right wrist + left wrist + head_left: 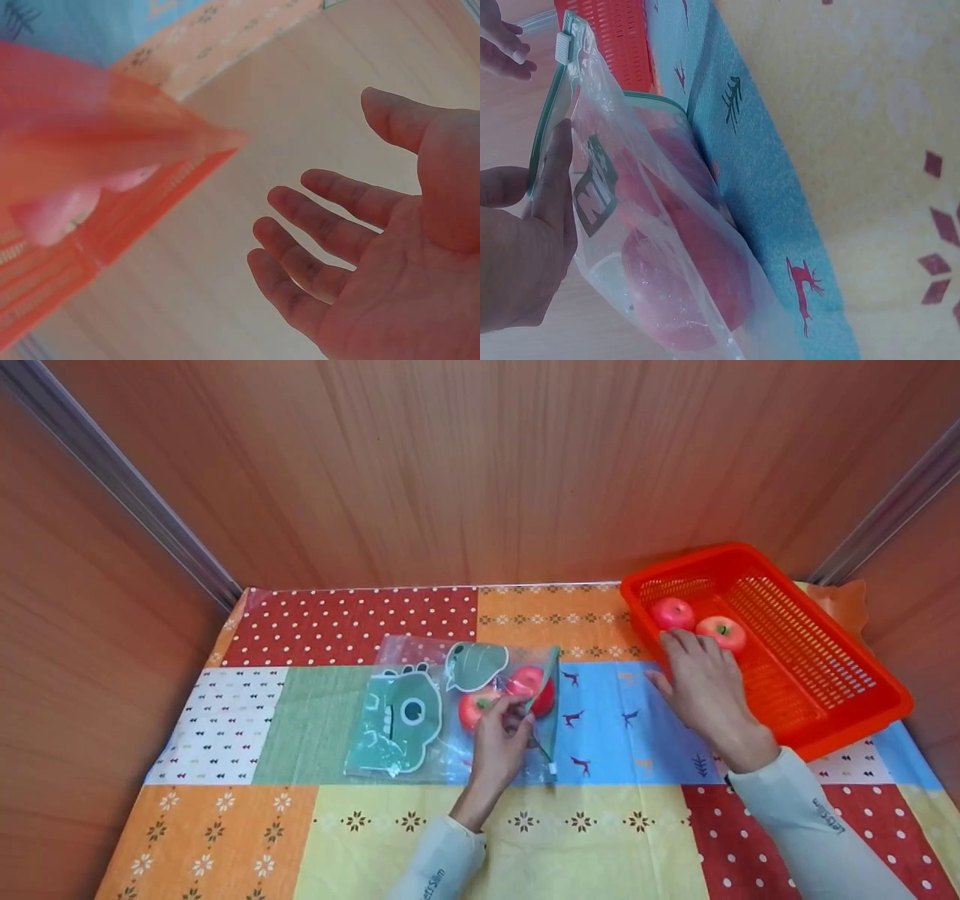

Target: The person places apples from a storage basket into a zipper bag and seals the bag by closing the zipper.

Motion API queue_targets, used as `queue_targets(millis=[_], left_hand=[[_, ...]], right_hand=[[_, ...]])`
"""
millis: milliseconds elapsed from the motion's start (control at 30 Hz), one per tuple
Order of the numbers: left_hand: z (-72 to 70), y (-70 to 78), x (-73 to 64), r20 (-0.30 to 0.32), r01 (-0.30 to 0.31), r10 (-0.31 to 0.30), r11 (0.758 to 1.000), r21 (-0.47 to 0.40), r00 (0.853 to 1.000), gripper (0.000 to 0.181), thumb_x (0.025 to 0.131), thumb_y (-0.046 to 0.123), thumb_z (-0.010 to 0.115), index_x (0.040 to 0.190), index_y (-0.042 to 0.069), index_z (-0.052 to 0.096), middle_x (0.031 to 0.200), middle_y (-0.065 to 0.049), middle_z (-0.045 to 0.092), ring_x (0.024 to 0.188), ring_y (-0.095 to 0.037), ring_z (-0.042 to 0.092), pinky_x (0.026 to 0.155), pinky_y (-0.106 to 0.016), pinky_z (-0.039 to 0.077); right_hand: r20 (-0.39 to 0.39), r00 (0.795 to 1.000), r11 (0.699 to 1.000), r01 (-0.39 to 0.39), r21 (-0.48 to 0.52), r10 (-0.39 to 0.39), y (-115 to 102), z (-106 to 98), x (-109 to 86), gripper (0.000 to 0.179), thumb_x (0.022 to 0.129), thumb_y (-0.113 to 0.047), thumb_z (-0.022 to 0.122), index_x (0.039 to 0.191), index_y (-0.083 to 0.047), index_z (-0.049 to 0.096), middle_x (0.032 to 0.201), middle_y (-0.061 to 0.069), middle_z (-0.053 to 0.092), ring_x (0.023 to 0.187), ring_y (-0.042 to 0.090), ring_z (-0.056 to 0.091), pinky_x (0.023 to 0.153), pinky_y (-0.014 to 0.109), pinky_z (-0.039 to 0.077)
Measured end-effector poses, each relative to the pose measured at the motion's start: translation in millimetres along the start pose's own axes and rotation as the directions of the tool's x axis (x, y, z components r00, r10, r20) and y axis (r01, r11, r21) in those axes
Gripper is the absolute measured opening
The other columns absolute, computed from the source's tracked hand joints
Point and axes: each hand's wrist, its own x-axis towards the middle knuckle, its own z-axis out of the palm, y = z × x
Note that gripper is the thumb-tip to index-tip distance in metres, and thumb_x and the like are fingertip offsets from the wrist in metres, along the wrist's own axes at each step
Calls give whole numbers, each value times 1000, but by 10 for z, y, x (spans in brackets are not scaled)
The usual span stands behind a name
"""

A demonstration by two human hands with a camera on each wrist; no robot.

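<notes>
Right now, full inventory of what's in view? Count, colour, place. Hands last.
zip bag: 1, clear with green prints, flat on the cloth at centre
slider: 1, white, near corner of the bag's green zip edge
bagged apples: at least 2, red, inside the bag; overlap hides the exact count
basket: 1, orange-red, right side
basket apples: 2 visible, pinkish red, basket's left end
tablecloth: 1, multicoloured patchwork, under everything
wood panels: 3, brown, back and both sides
metal strips: 2, grey, back corners
sleeves: 2, pale with dark lettering, on the forearms
left hand: 1, pinching the bag's zip edge
right hand: 1, nothing held, at the basket's left side
</notes>
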Motion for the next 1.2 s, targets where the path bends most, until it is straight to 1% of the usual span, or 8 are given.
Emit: queue_targets(millis=[133,233,400,533,867,1000,1100,1200], left_hand=[[1,-9,1,-1,-11,11,1000,-8,1000,24,96,-7,68,120,-4,69,101,-12,63,78,-20,69,64,-29,63],[1,-12,-2,-7,-18,18,1000,-5,1000,24,95,-8,69,118,-4,69,100,-12,63,77,-18,68,63,-29,63],[4,-8,-2,-4,1,-1,1000,-4,1000,25,95,-8,69,120,-4,70,101,-11,62,77,-18,68,64,-29,63],[4,-14,-6,0,10,-10,1000,1,1000,26,96,-7,70,122,-3,69,102,-12,62,78,-19,68,66,-28,63],[8,-22,-4,-6,10,-10,1000,-14,1000,25,96,-8,68,121,-4,69,101,-12,62,77,-19,67,65,-29,63],[5,-22,-8,-8,7,-7,1000,0,1000,25,96,-7,69,121,-3,70,100,-11,62,76,-18,67,65,-29,63],[3,-28,-11,-6,-1,1,1000,14,1000,25,96,-6,70,121,-2,70,100,-11,63,76,-17,66,65,-29,63],[-5,-40,-10,-1,-13,13,1000,5,1000,25,96,-6,70,120,-4,70,100,-12,62,76,-18,67,64,-29,63]], right_hand=[[-1,1000,999,-25,29,25,117,-60,30,69,94,-20,79,151,5,49,146,29,52,126,50,47,105,71,44],[-5,999,998,-50,41,50,219,-106,44,69,93,-19,79,151,5,49,145,30,51,125,51,46,103,72,44],[13,995,994,-102,50,102,399,-163,49,72,91,-18,81,151,5,48,147,31,49,121,52,47,103,75,45],[39,991,991,-126,44,124,521,-172,67,74,89,-18,82,150,6,48,146,33,48,119,54,46,104,76,43],[89,987,990,-139,26,136,777,-208,134,73,91,-21,81,148,8,47,144,36,47,116,55,45,104,78,42],[105,986,991,-136,18,133,848,-218,181,74,90,-20,82,148,8,46,144,37,46,117,56,45,105,79,40],[120,983,990,-143,18,140,897,-217,211,75,89,-19,83,148,8,45,144,37,46,118,57,44,105,80,39],[141,979,989,-150,6,148,945,-206,241,75,89,-19,83,148,8,45,143,37,46,118,57,43,105,81,39]])
